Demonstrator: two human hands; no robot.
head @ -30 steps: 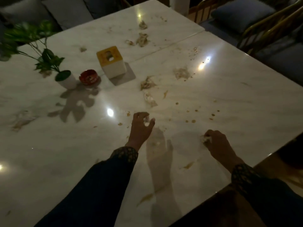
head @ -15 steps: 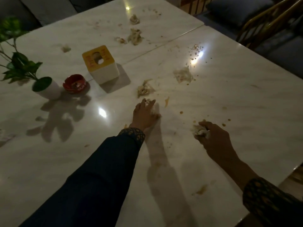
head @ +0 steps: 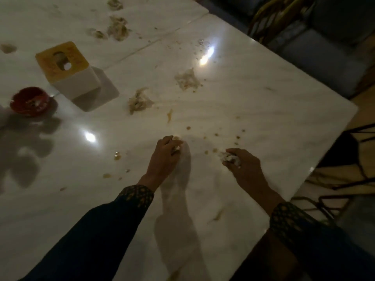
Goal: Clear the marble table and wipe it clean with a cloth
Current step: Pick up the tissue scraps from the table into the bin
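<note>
Left hand [head: 165, 154] back from the mid-counter [head: 263, 110] reach, now gripping a scrap [head: 177, 147]; right hand [head: 241, 164] still clutching its wad [head: 230, 158]; more scraps to gather.

Curled fingers [head: 233, 159] hide most of what may be crumpled tissue [head: 230, 158].

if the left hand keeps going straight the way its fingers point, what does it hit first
Probably the small orange smear on the marble table, just beyond the left hand, which grips a tissue wad. The crumpled tissue lies slightly left of that line; depth is unclear.
</note>
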